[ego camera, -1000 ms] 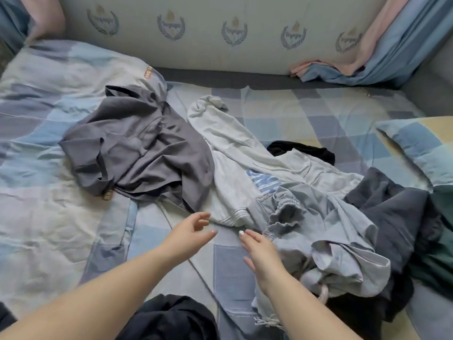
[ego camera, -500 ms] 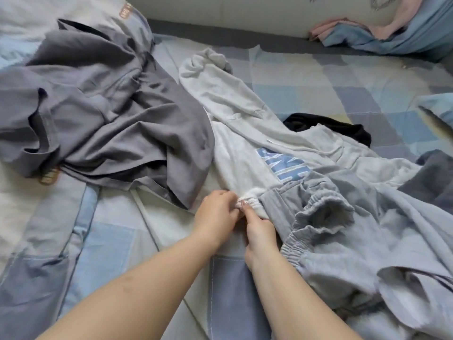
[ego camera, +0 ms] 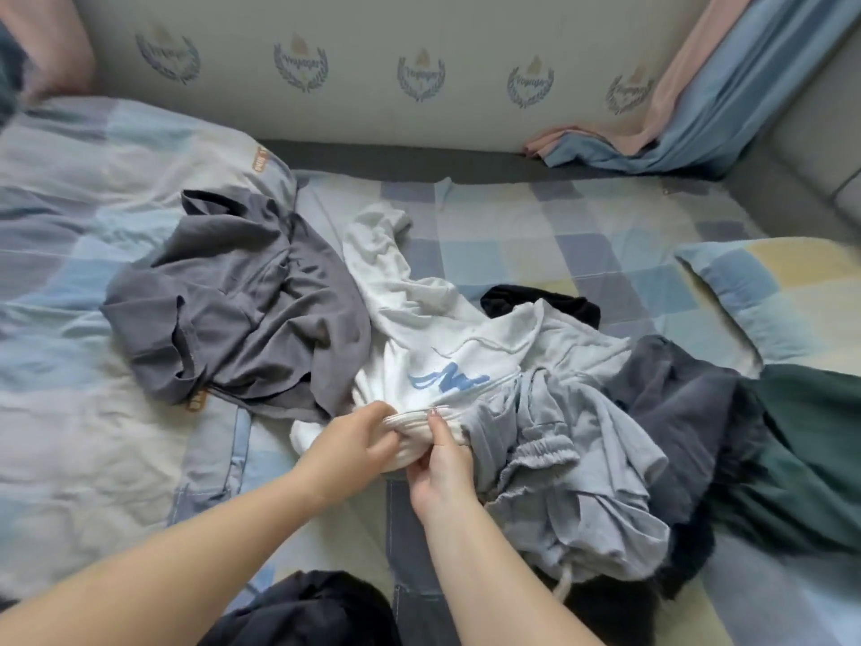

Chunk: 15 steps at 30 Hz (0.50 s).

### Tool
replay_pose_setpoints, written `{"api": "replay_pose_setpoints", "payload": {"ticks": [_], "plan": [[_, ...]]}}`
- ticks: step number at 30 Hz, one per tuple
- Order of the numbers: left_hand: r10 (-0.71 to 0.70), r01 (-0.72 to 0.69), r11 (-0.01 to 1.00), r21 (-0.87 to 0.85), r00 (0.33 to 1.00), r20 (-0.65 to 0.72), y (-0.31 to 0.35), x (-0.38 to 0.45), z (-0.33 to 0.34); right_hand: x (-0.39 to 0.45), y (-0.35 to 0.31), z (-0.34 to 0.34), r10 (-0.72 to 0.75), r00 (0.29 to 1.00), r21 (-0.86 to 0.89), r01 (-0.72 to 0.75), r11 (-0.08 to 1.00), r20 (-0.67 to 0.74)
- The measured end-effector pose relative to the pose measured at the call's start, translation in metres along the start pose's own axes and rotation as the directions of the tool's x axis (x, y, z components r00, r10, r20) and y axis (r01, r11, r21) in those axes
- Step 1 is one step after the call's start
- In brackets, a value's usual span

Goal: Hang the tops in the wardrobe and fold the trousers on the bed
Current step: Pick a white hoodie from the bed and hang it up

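A white hoodie [ego camera: 419, 328] with blue lettering lies crumpled mid-bed. My left hand [ego camera: 354, 440] and my right hand [ego camera: 442, 463] both pinch its ribbed hem, bunching the cloth between them. A dark grey top [ego camera: 242, 310] lies left of the hoodie, partly overlapping it. Light grey trousers [ego camera: 573, 468] with an elastic waist are heaped to the right of my hands. Past them lie a dark slate garment [ego camera: 675, 403], a dark green garment [ego camera: 815, 449] and a black piece [ego camera: 545, 300] behind the hoodie.
The bed has a checked blue, grey and cream sheet [ego camera: 536, 230]. A checked pillow [ego camera: 782, 300] sits at the right. Pink and blue cloth [ego camera: 699, 109] hangs in the far right corner by the patterned wall. A black garment [ego camera: 317, 608] lies at the near edge.
My open hands reached forward and closed on the hoodie's hem, then pulled it up and toward me, so the hem now bunches and the blue lettering folds.
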<state>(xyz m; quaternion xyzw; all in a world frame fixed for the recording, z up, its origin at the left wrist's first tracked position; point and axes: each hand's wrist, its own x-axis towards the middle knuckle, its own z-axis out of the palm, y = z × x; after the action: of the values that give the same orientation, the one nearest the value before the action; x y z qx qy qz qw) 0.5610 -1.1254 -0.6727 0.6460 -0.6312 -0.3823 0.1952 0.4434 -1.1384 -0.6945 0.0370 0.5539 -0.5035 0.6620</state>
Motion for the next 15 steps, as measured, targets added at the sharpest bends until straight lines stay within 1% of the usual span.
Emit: {"api": "replay_pose_setpoints", "payload": {"ticks": [2, 5, 7, 9, 10, 11, 12, 13, 15], "plan": [[-0.045, 0.045, 0.999, -0.002, 0.998, 0.047, 0.021, -0.02, -0.023, -0.031, -0.01, 0.006, -0.039, 0.999, -0.049, 0.04, 0.998, 0.014], [-0.076, 0.073, 0.997, 0.023, 0.976, 0.203, 0.05, -0.055, -0.05, -0.075, -0.026, 0.001, -0.112, 0.993, -0.141, 0.115, 0.983, 0.033], [-0.101, 0.105, 0.994, 0.009, 0.932, 0.348, 0.073, -0.083, -0.066, -0.11, -0.039, -0.011, -0.152, 0.986, -0.216, 0.164, 0.963, 0.073], [-0.118, 0.14, 0.99, -0.007, 0.864, 0.489, 0.098, -0.107, -0.084, -0.146, -0.057, -0.024, -0.192, 0.973, -0.298, 0.222, 0.928, 0.127], [-0.115, 0.157, 0.987, -0.033, 0.835, 0.538, 0.109, -0.115, -0.092, -0.162, -0.067, -0.028, -0.215, 0.964, -0.341, 0.257, 0.904, 0.156], [-0.113, 0.18, 0.981, -0.067, 0.82, 0.561, 0.12, -0.123, -0.101, -0.178, -0.078, -0.031, -0.239, 0.955, -0.379, 0.289, 0.879, 0.175], [-0.108, 0.191, 0.977, -0.094, 0.825, 0.554, 0.133, -0.131, -0.114, -0.197, -0.091, -0.032, -0.255, 0.948, -0.418, 0.314, 0.852, 0.191], [-0.107, 0.197, 0.973, -0.12, 0.845, 0.524, 0.145, -0.137, -0.124, -0.214, -0.104, -0.034, -0.265, 0.943, -0.448, 0.329, 0.831, 0.201], [-0.115, 0.204, 0.962, -0.181, 0.905, 0.41, 0.168, -0.145, -0.142, -0.251, -0.13, -0.032, -0.276, 0.93, -0.519, 0.365, 0.773, 0.242]]}}
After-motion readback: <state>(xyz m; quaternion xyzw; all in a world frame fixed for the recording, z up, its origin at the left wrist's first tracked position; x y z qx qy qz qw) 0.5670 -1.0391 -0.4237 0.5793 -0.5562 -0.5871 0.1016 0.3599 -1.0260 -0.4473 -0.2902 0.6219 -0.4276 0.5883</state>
